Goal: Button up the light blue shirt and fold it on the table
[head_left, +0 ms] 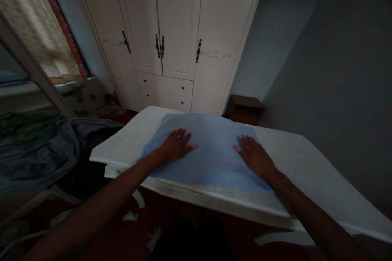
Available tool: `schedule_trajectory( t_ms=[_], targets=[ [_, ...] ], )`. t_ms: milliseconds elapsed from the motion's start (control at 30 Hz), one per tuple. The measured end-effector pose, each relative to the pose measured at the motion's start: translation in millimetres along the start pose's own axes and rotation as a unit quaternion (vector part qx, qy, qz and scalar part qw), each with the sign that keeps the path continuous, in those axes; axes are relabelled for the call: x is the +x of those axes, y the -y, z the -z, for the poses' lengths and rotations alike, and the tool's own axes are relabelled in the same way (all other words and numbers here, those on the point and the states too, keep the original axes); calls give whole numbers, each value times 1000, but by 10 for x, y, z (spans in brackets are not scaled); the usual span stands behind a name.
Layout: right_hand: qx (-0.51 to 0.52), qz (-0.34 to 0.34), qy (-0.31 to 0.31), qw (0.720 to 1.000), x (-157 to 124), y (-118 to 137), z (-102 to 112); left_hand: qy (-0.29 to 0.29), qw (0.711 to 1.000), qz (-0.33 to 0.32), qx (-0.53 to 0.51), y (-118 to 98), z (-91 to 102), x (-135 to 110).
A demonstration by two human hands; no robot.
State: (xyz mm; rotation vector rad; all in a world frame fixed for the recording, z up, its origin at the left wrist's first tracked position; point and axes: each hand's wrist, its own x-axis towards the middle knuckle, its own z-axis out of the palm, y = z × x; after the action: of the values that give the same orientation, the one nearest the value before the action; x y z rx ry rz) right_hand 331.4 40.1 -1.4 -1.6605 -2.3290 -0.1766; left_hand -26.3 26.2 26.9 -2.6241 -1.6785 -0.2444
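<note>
A light blue cloth (pixel 211 155) lies spread out over the middle of a white table (pixel 301 163). My left hand (pixel 177 145) rests flat on its left part, fingers spread, with a ring on one finger. On the right part of the cloth lies my right hand (pixel 255 157), palm down with the fingers apart. Neither hand grips anything. The cloth looks mostly smooth, and its near edge runs close to the table's front edge.
Behind the table stands a white wardrobe (pixel 177 20) with dark handles and drawers. A small brown cabinet (pixel 245 108) is by the right wall. Rumpled dark clothes (pixel 39 151) are heaped at the left, beneath a curtained window (pixel 39 28).
</note>
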Motion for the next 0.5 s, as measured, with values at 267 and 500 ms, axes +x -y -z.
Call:
schedule_trajectory(
  t_ms=[267, 500],
  targets=[
    [38, -72, 66, 995, -130, -404, -124, 2, 994, 104, -43, 616, -84, -105],
    [32, -55, 68, 996, -134, -381, -119, 26, 988, 149, -15, 882, 25, 171]
  ],
)
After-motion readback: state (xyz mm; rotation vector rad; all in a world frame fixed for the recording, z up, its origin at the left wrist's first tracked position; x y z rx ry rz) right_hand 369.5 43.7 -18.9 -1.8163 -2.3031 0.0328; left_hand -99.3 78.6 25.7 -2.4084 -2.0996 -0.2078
